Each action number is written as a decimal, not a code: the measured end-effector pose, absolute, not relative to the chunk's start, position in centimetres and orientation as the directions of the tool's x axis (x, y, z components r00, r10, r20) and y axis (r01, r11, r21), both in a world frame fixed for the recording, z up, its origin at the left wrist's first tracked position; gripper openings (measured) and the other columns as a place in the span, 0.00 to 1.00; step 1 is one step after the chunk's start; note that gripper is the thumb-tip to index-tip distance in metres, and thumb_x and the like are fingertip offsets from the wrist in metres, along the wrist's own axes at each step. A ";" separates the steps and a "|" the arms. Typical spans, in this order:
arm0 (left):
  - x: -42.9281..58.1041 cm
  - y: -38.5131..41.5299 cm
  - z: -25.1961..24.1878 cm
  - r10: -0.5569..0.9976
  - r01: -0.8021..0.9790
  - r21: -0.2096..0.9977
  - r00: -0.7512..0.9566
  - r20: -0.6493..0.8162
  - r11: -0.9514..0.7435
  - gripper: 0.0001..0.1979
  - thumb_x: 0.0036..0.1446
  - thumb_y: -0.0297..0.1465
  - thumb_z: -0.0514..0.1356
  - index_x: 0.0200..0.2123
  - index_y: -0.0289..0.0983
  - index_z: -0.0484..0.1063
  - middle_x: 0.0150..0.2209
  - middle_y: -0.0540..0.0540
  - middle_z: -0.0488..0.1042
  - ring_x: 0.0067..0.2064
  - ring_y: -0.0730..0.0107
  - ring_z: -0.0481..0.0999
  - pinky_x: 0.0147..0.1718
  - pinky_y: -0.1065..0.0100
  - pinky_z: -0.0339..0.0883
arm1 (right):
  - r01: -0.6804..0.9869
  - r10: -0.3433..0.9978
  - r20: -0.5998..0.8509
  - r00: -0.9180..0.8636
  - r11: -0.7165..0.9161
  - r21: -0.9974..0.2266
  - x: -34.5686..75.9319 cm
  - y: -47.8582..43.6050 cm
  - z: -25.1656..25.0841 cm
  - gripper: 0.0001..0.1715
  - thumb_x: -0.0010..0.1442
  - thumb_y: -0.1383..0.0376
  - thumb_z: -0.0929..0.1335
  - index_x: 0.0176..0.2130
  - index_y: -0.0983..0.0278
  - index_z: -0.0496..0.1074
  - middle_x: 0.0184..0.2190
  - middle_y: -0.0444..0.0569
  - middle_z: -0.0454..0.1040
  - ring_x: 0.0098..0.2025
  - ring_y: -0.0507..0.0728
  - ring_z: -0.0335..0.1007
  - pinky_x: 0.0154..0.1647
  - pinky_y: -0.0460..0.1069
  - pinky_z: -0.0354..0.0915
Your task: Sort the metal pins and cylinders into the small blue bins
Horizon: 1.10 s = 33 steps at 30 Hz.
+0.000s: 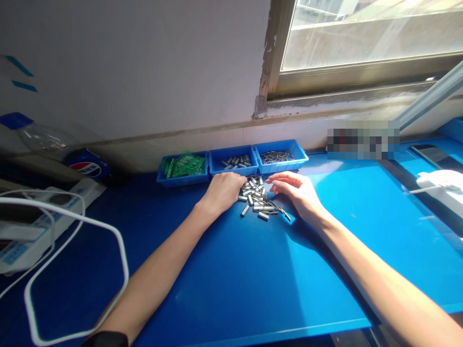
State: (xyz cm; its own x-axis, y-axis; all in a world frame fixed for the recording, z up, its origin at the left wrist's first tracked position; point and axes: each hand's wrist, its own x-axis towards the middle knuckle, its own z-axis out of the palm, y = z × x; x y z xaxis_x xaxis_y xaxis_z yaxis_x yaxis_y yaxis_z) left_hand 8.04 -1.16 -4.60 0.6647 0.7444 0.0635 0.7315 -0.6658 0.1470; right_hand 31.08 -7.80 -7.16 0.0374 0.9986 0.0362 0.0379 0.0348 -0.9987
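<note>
A loose pile of short silver metal standoffs and thin dark pins with brassy ends lies on the blue tabletop. At the left edge of the pile is my left hand, closed with its fingers curled under; whatever it grips is hidden. My right hand hovers over the right edge, fingers loosely bent and apart, nothing visible in them. Behind the pile stand three joined blue bins: the left bin has green plastic packets, the middle bin silver standoffs, the right bin thin pins.
On the left a white cable loops over my left forearm, near a white power strip, a clear bottle and a Pepsi bottle. A white device and a dark phone-like slab lie at right. Wall and window stand behind.
</note>
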 end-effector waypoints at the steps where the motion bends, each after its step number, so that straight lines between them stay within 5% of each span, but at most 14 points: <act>1: 8.1 -1.1 -4.6 0.751 0.738 0.145 0.657 0.071 -0.659 0.14 0.61 0.23 0.58 0.42 0.40 0.82 0.40 0.42 0.84 0.45 0.57 0.83 0.41 0.66 0.71 | 0.045 0.999 0.039 0.036 0.037 -0.998 31.1 -7.8 -7.1 0.10 0.60 0.55 0.75 0.42 0.54 0.82 0.42 0.49 0.84 0.39 0.62 0.79 0.47 0.61 0.75; 5: 8.2 -1.4 -4.2 0.791 0.774 0.165 0.607 0.079 -0.611 0.13 0.61 0.22 0.57 0.40 0.40 0.81 0.38 0.43 0.83 0.42 0.57 0.83 0.37 0.67 0.70 | 0.062 0.999 0.036 0.040 0.033 -0.998 31.0 -7.8 -7.0 0.11 0.60 0.54 0.75 0.42 0.54 0.82 0.42 0.49 0.84 0.40 0.63 0.79 0.47 0.63 0.76; 12: 8.3 -2.0 -3.1 0.816 0.777 0.252 0.557 0.151 -0.577 0.18 0.60 0.22 0.58 0.51 0.41 0.79 0.41 0.44 0.83 0.41 0.60 0.82 0.40 0.67 0.72 | 0.037 0.999 0.034 0.043 0.032 -0.999 31.0 -7.7 -7.1 0.10 0.60 0.56 0.75 0.41 0.55 0.82 0.40 0.49 0.84 0.38 0.62 0.78 0.47 0.61 0.75; 22: 8.5 -2.2 -3.2 0.634 0.427 0.498 0.671 0.385 -0.755 0.19 0.65 0.22 0.59 0.58 0.39 0.73 0.47 0.45 0.80 0.45 0.68 0.82 0.47 0.69 0.75 | 0.064 0.999 -0.039 -0.016 -0.038 -0.997 30.0 -8.3 -6.0 0.21 0.57 0.54 0.77 0.49 0.56 0.80 0.39 0.51 0.85 0.39 0.64 0.82 0.47 0.62 0.78; 33: 8.9 -2.7 -3.7 0.589 0.481 0.349 0.723 0.361 -0.805 0.15 0.68 0.25 0.59 0.56 0.40 0.72 0.45 0.45 0.79 0.46 0.67 0.82 0.46 0.71 0.73 | 0.024 0.995 -0.068 -0.073 -0.066 -0.998 29.9 -8.4 -6.2 0.15 0.56 0.54 0.78 0.44 0.54 0.83 0.42 0.51 0.85 0.45 0.67 0.84 0.55 0.65 0.77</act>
State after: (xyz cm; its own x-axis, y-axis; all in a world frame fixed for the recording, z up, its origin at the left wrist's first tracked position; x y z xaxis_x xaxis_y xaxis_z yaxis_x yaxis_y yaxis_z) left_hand 8.92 -2.66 -3.73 0.7231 0.5887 0.3614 0.4806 -0.8045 0.3489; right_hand 29.86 -8.40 -6.21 -0.0726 0.9951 -0.0678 0.0242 -0.0662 -0.9975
